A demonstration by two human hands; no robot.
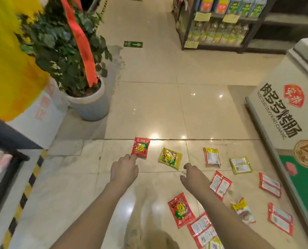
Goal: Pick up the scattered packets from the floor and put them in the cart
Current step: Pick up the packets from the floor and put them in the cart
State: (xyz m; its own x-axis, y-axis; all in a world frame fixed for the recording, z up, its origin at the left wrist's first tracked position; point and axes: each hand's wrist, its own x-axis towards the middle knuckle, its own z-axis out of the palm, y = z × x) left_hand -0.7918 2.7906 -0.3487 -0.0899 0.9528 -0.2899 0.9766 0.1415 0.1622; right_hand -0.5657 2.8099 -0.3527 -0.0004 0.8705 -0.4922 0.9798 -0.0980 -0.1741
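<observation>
Several flat packets lie scattered on the shiny tiled floor. A red packet (140, 147) lies farthest left, and my left hand (124, 168) reaches to it with a fingertip at its lower left corner. Right of it lies a yellow-green packet (170, 158). My right hand (192, 174) hovers just below and right of that packet, fingers relaxed, holding nothing. More red packets (181, 210) and face-down packets (211, 156) spread to the right and toward me. No cart is in view.
A potted plant in a grey ribbed pot (90, 105) stands at the left. A chest freezer (289, 108) borders the packets on the right. Store shelves (219, 24) stand at the back. A black-and-yellow striped edge (24, 196) runs along the lower left.
</observation>
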